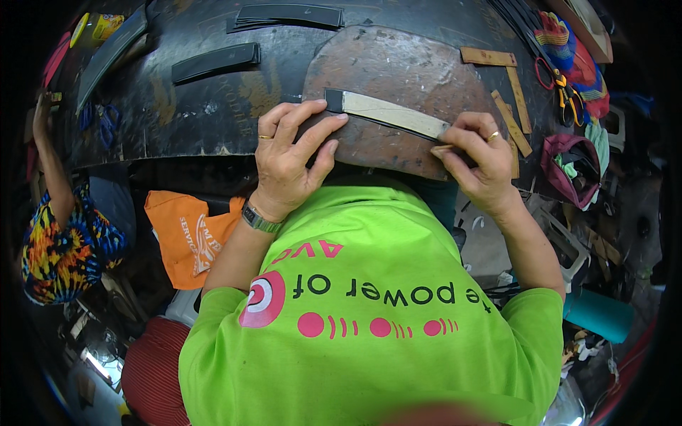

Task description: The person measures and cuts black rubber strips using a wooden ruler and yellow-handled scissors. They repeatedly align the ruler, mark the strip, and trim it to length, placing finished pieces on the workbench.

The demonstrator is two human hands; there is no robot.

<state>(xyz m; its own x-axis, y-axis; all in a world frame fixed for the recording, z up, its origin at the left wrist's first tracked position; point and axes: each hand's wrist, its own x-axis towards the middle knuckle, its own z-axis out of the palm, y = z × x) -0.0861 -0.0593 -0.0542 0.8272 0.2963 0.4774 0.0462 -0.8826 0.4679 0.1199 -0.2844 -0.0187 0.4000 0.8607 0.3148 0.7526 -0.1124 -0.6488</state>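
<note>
A slightly curved strip (391, 113), pale on its upper face with a black left end, lies over a worn brown board (383, 60). At the black end, the fingertips of my left hand (288, 156) press on it, fingers spread and thumb apart. My right hand (479, 153) pinches the other end between bent fingers and thumb. A small tan edge shows by the right thumb; I cannot tell whether it is part of the strip.
Stacked black strips (288, 15) and another black bundle (215, 62) lie on the dark table (213, 135). Right of the board are flat wooden pieces (518, 99) and yellow-black scissors (568, 99); blue scissors (109, 124) lie left. A co-worker's arm (57, 163) reaches the table's left side.
</note>
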